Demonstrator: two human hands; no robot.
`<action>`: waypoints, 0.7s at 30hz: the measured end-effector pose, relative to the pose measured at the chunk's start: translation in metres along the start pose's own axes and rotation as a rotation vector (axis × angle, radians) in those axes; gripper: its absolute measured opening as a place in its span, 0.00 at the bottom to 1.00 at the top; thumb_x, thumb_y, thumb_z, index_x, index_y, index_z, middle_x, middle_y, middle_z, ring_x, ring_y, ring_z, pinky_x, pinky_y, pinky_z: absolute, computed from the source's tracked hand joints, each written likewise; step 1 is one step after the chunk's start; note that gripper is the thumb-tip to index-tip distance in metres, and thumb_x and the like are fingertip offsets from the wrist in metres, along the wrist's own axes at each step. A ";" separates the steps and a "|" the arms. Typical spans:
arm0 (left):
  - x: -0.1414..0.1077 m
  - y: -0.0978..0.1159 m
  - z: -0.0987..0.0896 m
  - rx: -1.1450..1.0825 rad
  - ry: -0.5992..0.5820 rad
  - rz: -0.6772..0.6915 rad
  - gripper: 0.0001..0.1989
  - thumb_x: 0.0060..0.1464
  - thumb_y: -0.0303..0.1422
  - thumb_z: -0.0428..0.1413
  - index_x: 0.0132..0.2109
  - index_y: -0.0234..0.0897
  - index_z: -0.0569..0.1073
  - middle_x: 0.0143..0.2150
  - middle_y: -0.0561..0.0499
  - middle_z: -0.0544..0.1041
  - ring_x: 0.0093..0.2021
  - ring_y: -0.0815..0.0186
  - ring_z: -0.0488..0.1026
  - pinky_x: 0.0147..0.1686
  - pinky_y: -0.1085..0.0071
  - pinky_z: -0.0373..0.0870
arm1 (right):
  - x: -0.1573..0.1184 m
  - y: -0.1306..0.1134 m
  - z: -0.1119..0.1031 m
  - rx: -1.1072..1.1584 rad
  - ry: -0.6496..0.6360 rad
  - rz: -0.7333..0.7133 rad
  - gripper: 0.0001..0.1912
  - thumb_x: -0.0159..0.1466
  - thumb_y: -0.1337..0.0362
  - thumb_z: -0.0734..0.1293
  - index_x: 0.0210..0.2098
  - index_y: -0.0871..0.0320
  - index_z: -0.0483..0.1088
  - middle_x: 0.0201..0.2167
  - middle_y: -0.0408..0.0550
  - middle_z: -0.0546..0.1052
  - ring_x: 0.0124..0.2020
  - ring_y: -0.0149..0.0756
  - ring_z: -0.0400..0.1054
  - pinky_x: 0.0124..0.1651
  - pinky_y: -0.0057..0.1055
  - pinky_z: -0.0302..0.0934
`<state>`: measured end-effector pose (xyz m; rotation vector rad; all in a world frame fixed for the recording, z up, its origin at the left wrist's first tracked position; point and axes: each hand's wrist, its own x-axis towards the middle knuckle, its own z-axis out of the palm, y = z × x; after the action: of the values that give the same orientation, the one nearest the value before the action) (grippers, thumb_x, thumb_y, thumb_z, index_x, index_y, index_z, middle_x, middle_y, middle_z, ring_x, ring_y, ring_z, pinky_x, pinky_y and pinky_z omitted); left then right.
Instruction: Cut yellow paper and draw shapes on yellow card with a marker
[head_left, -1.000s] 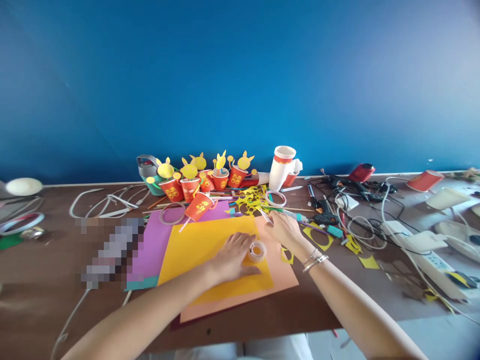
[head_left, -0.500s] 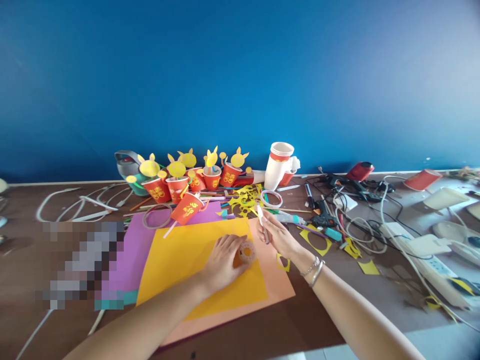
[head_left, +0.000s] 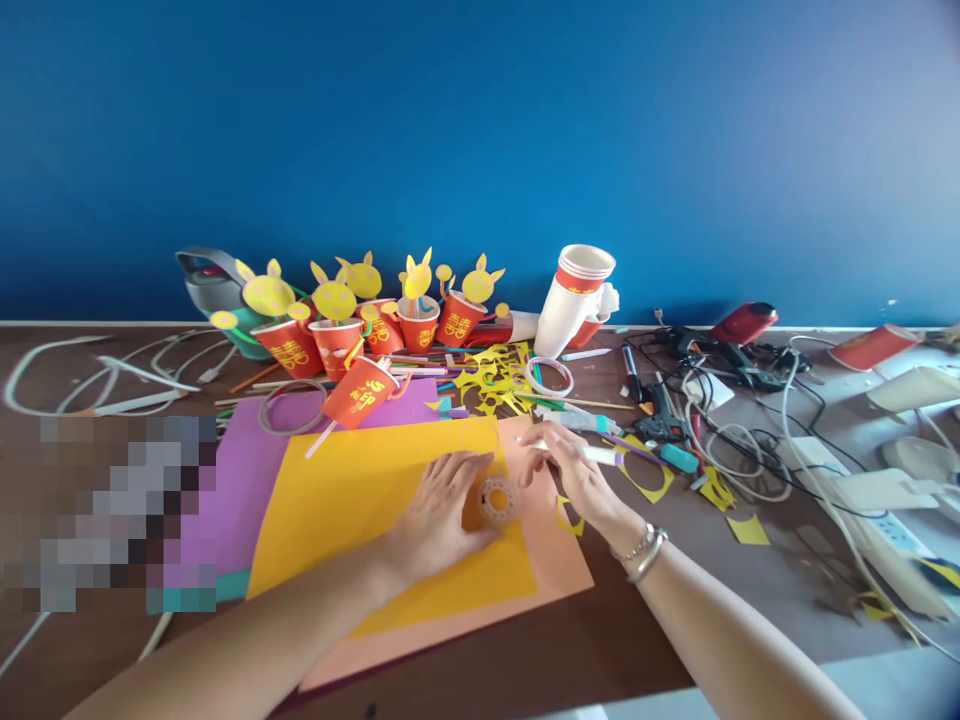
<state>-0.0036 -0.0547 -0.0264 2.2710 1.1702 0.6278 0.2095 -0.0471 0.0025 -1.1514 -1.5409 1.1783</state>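
Observation:
My left hand (head_left: 442, 505) rests on a yellow-orange sheet (head_left: 315, 530), its fingers and thumb apart beside a round clear tape roll (head_left: 498, 499). It looks to be next to the roll; whether the fingertips touch it is hard to tell. A white pen (head_left: 600, 455) is held in my right hand (head_left: 574, 475), lying across the fingers over the edge of a peach sheet (head_left: 559, 555). A faint circle shows near the top edge of the yellow-orange sheet. Under these sheets lies a purple sheet (head_left: 232, 480).
Red paper cups with yellow rabbit-like faces stand by the wall; one cup (head_left: 360, 392) leans forward. Yellow scraps (head_left: 499, 378) and sticks lie behind the sheets. A white cup stack (head_left: 562, 315) stands at back. Cables and a power strip (head_left: 862, 510) are at right.
My right hand has turned the pen from upright to nearly level and lowered slightly. My left hand stays by the tape roll. The camera view has shifted a little.

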 end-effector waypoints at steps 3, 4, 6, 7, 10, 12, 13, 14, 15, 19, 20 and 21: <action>0.000 0.000 -0.001 -0.030 -0.011 -0.014 0.32 0.41 0.39 0.65 0.53 0.42 0.64 0.53 0.45 0.66 0.55 0.52 0.63 0.54 0.55 0.62 | -0.005 -0.004 0.005 -0.104 0.038 -0.022 0.16 0.69 0.54 0.53 0.34 0.57 0.65 0.27 0.44 0.67 0.28 0.32 0.61 0.35 0.29 0.57; 0.000 0.000 -0.001 -0.034 -0.016 -0.011 0.29 0.42 0.38 0.64 0.52 0.43 0.65 0.53 0.46 0.66 0.55 0.53 0.63 0.54 0.56 0.63 | -0.006 -0.005 0.006 -0.105 0.049 -0.022 0.15 0.69 0.55 0.54 0.33 0.57 0.64 0.27 0.43 0.65 0.27 0.31 0.60 0.34 0.28 0.56; 0.000 -0.001 -0.002 -0.029 -0.025 0.000 0.24 0.44 0.37 0.63 0.49 0.43 0.67 0.52 0.46 0.66 0.54 0.54 0.63 0.53 0.57 0.63 | -0.006 -0.004 0.007 -0.071 0.050 -0.020 0.13 0.67 0.56 0.57 0.32 0.57 0.62 0.26 0.41 0.63 0.26 0.30 0.58 0.31 0.27 0.55; 0.000 -0.001 -0.002 -0.022 -0.030 0.003 0.23 0.45 0.37 0.63 0.49 0.43 0.68 0.52 0.46 0.66 0.53 0.54 0.64 0.53 0.57 0.64 | -0.005 -0.003 0.007 -0.057 0.038 -0.027 0.12 0.67 0.57 0.58 0.32 0.57 0.62 0.26 0.41 0.64 0.27 0.30 0.58 0.31 0.27 0.55; 0.000 0.000 -0.003 -0.009 -0.043 0.013 0.23 0.46 0.38 0.63 0.50 0.43 0.67 0.51 0.46 0.66 0.52 0.54 0.64 0.52 0.57 0.63 | -0.002 0.001 0.005 -0.101 -0.023 -0.080 0.10 0.66 0.59 0.60 0.31 0.58 0.64 0.27 0.43 0.67 0.29 0.31 0.61 0.32 0.27 0.55; 0.000 0.001 -0.003 -0.010 -0.044 0.018 0.23 0.47 0.39 0.62 0.51 0.43 0.67 0.50 0.47 0.66 0.51 0.56 0.64 0.51 0.57 0.64 | -0.001 0.002 0.004 -0.182 -0.059 -0.137 0.10 0.65 0.60 0.60 0.30 0.58 0.65 0.27 0.44 0.68 0.28 0.31 0.61 0.31 0.28 0.54; 0.000 0.001 -0.003 -0.014 -0.043 0.017 0.23 0.48 0.38 0.62 0.51 0.43 0.67 0.50 0.47 0.66 0.51 0.56 0.64 0.51 0.58 0.64 | -0.001 0.002 0.004 -0.224 -0.057 -0.173 0.09 0.65 0.61 0.61 0.30 0.58 0.65 0.27 0.44 0.69 0.28 0.31 0.61 0.31 0.28 0.54; 0.000 0.001 -0.003 -0.018 -0.043 0.014 0.22 0.48 0.38 0.62 0.50 0.43 0.67 0.49 0.48 0.66 0.50 0.57 0.64 0.50 0.59 0.65 | -0.002 0.002 0.004 -0.263 -0.047 -0.208 0.09 0.64 0.62 0.61 0.30 0.58 0.65 0.26 0.44 0.69 0.27 0.31 0.61 0.31 0.28 0.54; 0.000 0.002 -0.003 -0.022 -0.041 0.009 0.21 0.49 0.38 0.61 0.50 0.43 0.67 0.49 0.48 0.67 0.50 0.58 0.64 0.50 0.59 0.65 | -0.002 0.001 0.004 -0.296 -0.032 -0.241 0.08 0.64 0.62 0.61 0.30 0.58 0.65 0.26 0.44 0.69 0.27 0.31 0.61 0.30 0.29 0.54; 0.000 0.002 -0.002 -0.019 -0.021 0.001 0.20 0.51 0.38 0.60 0.51 0.43 0.67 0.48 0.48 0.67 0.50 0.58 0.64 0.51 0.60 0.65 | -0.003 -0.005 0.006 -0.391 0.009 -0.334 0.09 0.63 0.63 0.63 0.27 0.57 0.63 0.24 0.43 0.69 0.26 0.32 0.61 0.32 0.30 0.53; 0.000 0.002 -0.002 -0.017 -0.017 0.002 0.20 0.51 0.38 0.59 0.51 0.44 0.67 0.48 0.48 0.66 0.50 0.58 0.64 0.51 0.60 0.65 | -0.003 -0.006 0.007 -0.393 0.008 -0.339 0.09 0.63 0.63 0.63 0.27 0.57 0.64 0.24 0.43 0.69 0.27 0.32 0.61 0.32 0.30 0.53; -0.001 0.002 -0.001 -0.016 -0.015 0.003 0.20 0.52 0.38 0.59 0.51 0.44 0.67 0.48 0.48 0.66 0.50 0.58 0.64 0.51 0.60 0.65 | -0.003 -0.007 0.006 -0.384 0.010 -0.335 0.08 0.63 0.63 0.63 0.27 0.57 0.65 0.24 0.43 0.69 0.27 0.32 0.62 0.32 0.30 0.53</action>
<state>-0.0036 -0.0558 -0.0244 2.2605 1.1509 0.6186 0.2031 -0.0524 0.0076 -1.0777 -1.9183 0.6705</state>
